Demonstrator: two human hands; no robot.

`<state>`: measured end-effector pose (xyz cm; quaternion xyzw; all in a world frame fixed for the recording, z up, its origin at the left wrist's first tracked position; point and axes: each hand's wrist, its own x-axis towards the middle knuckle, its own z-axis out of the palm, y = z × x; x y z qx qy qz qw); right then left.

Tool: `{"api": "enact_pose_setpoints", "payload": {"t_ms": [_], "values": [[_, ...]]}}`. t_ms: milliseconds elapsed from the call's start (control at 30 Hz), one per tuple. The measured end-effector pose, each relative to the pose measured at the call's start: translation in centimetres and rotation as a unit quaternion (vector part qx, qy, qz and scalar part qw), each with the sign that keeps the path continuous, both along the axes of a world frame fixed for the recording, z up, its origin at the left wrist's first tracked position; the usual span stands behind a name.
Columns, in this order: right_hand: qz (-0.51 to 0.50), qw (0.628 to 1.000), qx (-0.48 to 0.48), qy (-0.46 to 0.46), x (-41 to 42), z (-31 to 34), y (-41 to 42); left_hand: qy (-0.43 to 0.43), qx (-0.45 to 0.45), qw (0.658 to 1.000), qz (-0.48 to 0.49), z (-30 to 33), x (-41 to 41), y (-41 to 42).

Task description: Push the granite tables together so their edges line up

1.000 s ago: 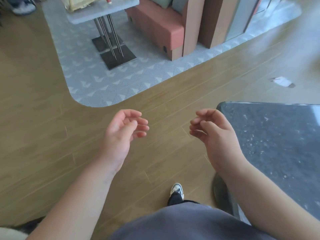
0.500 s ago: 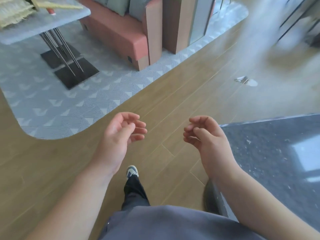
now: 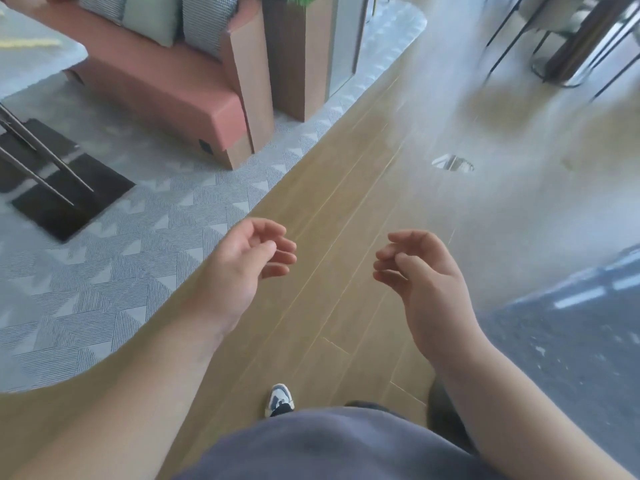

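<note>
A: Where is the granite worktop (image 3: 568,341)?

B: At the person's right, dark and speckled, only one in view; its partner is out of frame.

A: And the hands?

B: The right hand (image 3: 426,282) hangs beside its edge, the left hand (image 3: 242,268) well apart over the wooden floor (image 3: 346,209). Both are loosely curled, empty, likely mid-walk. Beyond lie a patterned rug (image 3: 121,271) and pink sofa (image 3: 166,84).
</note>
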<state>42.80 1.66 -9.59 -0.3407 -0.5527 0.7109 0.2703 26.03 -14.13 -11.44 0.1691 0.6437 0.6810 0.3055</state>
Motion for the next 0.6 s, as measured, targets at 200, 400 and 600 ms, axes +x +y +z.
{"api": "enact_pose_setpoints", "payload": {"t_ms": [200,400,600], "values": [[-0.095,0.995,-0.004,-0.015,-2.6,-0.4,4.4,-0.004,0.017,0.995,-0.098,0.0,-5.0,7.7],[-0.162,0.987,-0.003,0.003,-3.1,-1.7,12.8,0.015,0.022,0.986,-0.165,0.1,-7.8,18.9],[-0.181,0.983,-0.030,0.030,-4.3,-2.6,23.4,0.052,-0.023,0.976,-0.212,0.6,-9.2,30.9]]}}
